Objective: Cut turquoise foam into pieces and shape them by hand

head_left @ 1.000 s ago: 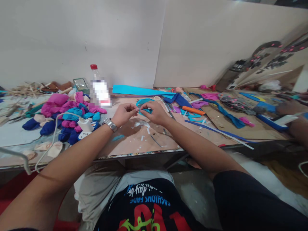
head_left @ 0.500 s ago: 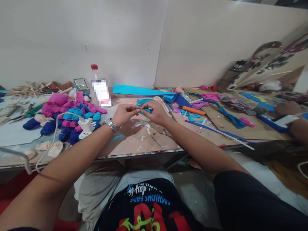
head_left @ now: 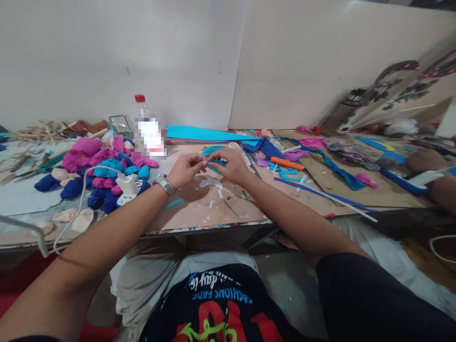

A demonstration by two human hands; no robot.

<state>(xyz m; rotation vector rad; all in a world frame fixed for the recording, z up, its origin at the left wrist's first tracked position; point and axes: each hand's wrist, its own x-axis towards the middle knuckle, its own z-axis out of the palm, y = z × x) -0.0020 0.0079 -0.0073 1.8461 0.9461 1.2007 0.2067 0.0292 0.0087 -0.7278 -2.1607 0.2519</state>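
Note:
Above the middle of the table, my left hand (head_left: 187, 170) and my right hand (head_left: 230, 165) meet fingertip to fingertip. Both are closed in a pinch. Whatever lies between the fingertips is too small to make out. Behind and just under my right hand is a turquoise piece (head_left: 213, 151), partly covered by the fingers. A beige tape roll (head_left: 233, 145) lies right behind my right hand. Below the hands, white scraps (head_left: 211, 204) are scattered on the table (head_left: 188, 213).
A heap of pink, blue and turquoise cloth bundles (head_left: 85, 154) lies left, with a white charger (head_left: 127, 184) on a cord. A red-capped bottle (head_left: 147, 128) stands behind. Right are an orange cutter (head_left: 287, 164), strips and cardboard (head_left: 331, 190). Another person's hand (head_left: 423, 162) is at far right.
My hands stay almost in place, with only a slight shift of the fingers; the turquoise at the right fingertips shows a little less. The table things look the same.

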